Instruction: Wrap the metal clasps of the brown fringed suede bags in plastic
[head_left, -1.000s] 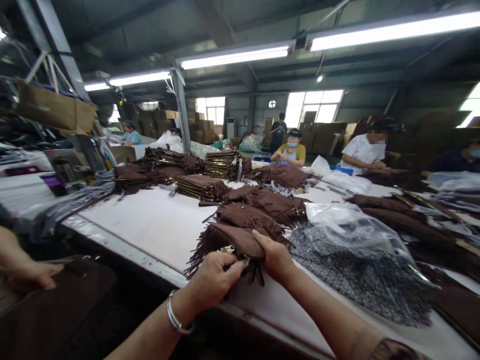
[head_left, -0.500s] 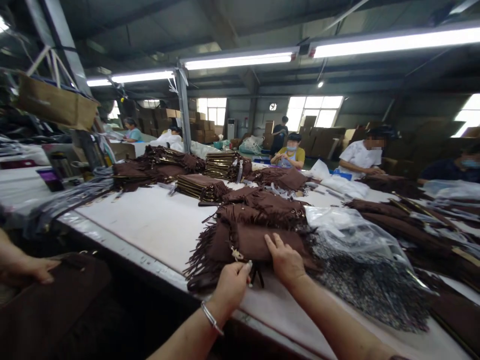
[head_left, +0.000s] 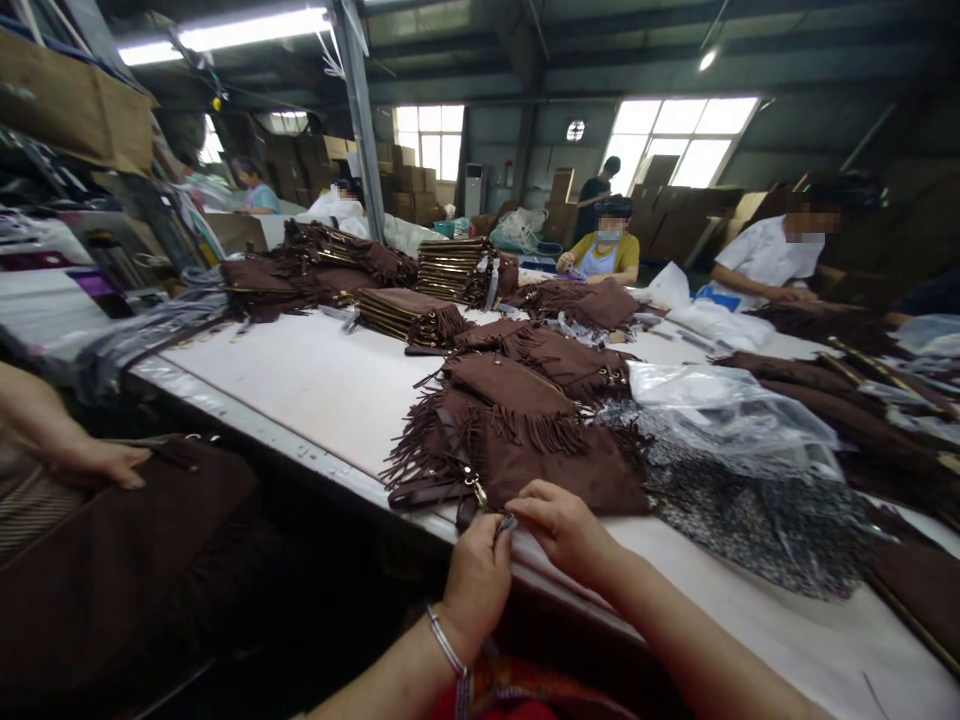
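Note:
A brown fringed bag lies on the table in front of me, with a gold clasp at its near left corner and a dark strap beside it. Just below that clasp, my left hand is closed, and a small grey piece, too small to name, pokes out between thumb and finger. My right hand meets it there, fingers pinched together at the same spot. Whatever the right fingers grip is hidden.
Stacked brown bags with gold edges stand farther back. Clear plastic over speckled dark material lies on the right. At the left, another person's hand holds a brown bag. Several people work across the table.
My right hand has left the bag's surface and come down to my left hand, its fingers now pinched. The bag's fringed flap now shows. The view has tilted down.

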